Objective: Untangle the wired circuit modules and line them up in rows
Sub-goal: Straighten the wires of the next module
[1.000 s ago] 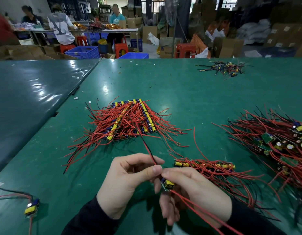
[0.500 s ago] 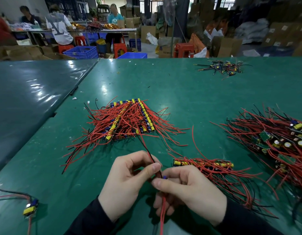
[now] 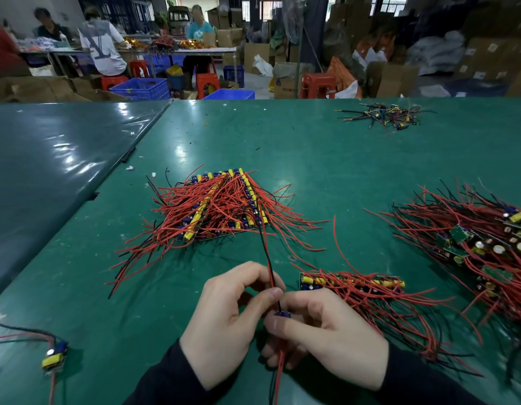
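Both hands meet low in the middle of the green table [image 3: 326,159] over one small circuit module [image 3: 282,314]. My right hand [image 3: 323,337] grips the module, and its red wires hang down below the fingers. My left hand [image 3: 227,320] pinches the red and black wire pair [image 3: 266,258] that rises from the module toward the stacked rows of modules [image 3: 221,206]. A short row of lined-up modules [image 3: 353,283] lies just right of my hands. A big tangled heap of modules [image 3: 481,244] fills the right side.
One loose module [image 3: 53,358] with wires lies at the lower left. A small dark pile of parts [image 3: 385,114] sits far back on the right. A second table [image 3: 49,159] joins on the left. People work at benches behind, among blue crates and cartons.
My right hand has turned the module from flat to end-on, so its yellow part no longer shows. The red wires now hang straight down instead of trailing right. Both hands stay together.
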Tool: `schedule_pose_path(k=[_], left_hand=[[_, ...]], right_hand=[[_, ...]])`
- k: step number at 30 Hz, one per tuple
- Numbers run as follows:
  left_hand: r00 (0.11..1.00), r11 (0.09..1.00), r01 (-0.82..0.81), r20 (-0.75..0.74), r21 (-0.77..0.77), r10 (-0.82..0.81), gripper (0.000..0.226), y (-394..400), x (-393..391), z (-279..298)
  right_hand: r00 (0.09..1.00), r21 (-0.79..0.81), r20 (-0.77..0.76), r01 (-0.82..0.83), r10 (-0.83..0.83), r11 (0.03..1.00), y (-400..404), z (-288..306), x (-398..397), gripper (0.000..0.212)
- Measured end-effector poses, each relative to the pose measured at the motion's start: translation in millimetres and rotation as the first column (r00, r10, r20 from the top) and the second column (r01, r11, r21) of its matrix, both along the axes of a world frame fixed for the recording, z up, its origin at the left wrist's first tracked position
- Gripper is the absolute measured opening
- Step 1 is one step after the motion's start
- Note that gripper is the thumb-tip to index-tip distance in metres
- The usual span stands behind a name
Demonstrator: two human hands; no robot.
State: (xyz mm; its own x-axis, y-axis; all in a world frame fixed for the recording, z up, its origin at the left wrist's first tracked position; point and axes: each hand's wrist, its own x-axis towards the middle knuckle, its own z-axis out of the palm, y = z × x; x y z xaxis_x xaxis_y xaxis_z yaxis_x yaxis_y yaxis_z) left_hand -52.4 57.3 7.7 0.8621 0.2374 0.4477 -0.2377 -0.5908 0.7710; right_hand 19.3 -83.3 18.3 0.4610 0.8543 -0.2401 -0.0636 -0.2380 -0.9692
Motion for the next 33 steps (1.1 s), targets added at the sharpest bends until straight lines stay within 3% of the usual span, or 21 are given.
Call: schedule_pose_path(k=[7,11,13,14,16,17,20,23,25,29,33], left_hand=[[0.991,0.986,-0.034,0.131,0.163,0.012,0.009,0.2,0.6,2.4],[0.976,0.978,-0.102,0.208,0.18,0.063,0.007,-3.3,-0.9,-1.5],[0.982,0.993,-0.119,0.152,0.024,0.114,0.007,-4.5,-0.5,-2.7],[0.99,0.982,-0.099,0.081,-0.159,0.113,0.006,-4.5,-0.2,-1.1],[0.999,0.838,-0.016,-0.032,-0.545,-0.001,0.009,-3.0,1.6,2.1],[0.997,0.745,0.004,-0.056,-0.667,-0.055,0.011,-2.4,1.9,3.3],[0.99,0.6,-0.013,-0.094,-0.8,-0.104,0.017,-2.6,1.2,5.7],[0.979,0.562,-0.032,-0.139,-0.826,-0.149,0.02,-3.6,1.5,7.5],[0.967,0.538,-0.046,-0.174,-0.841,-0.189,0.02,-2.5,1.2,7.5],[0.968,0.577,-0.023,-0.163,-0.816,-0.191,0.019,-1.2,0.8,7.2],[0.996,0.807,-0.024,-0.084,-0.591,-0.032,0.012,-2.0,0.7,3.8]], right_hand=[[0.996,0.034,0.042,-0.08,0.079,0.996,-0.2,3.6,2.0,0.01],[0.995,0.048,0.026,-0.097,0.095,0.994,0.1,3.4,2.2,0.014],[0.993,0.055,0.032,-0.112,0.11,0.992,0.1,4.8,2.3,0.015],[0.994,0.066,0.012,-0.112,0.112,0.991,0.2,5.8,2.4,0.017],[0.991,0.096,-0.095,-0.087,0.096,0.992,0.3,7.8,4.9,0.021],[0.984,0.107,-0.151,-0.079,0.095,0.991,-0.1,9.1,6.7,0.025],[0.956,0.12,-0.262,-0.104,0.133,0.987,-1.3,11.1,10.7,0.021],[0.921,0.108,-0.344,-0.156,0.184,0.982,-1.6,10.8,10.1,0.019],[0.932,0.087,-0.304,-0.177,0.195,0.98,-1.0,9.6,8.6,0.02],[0.985,0.05,-0.048,-0.16,0.163,0.986,-2.7,5.9,7.0,0.028],[0.983,-0.011,0.159,-0.091,0.092,0.996,-3.0,1.7,3.9,0.031]])
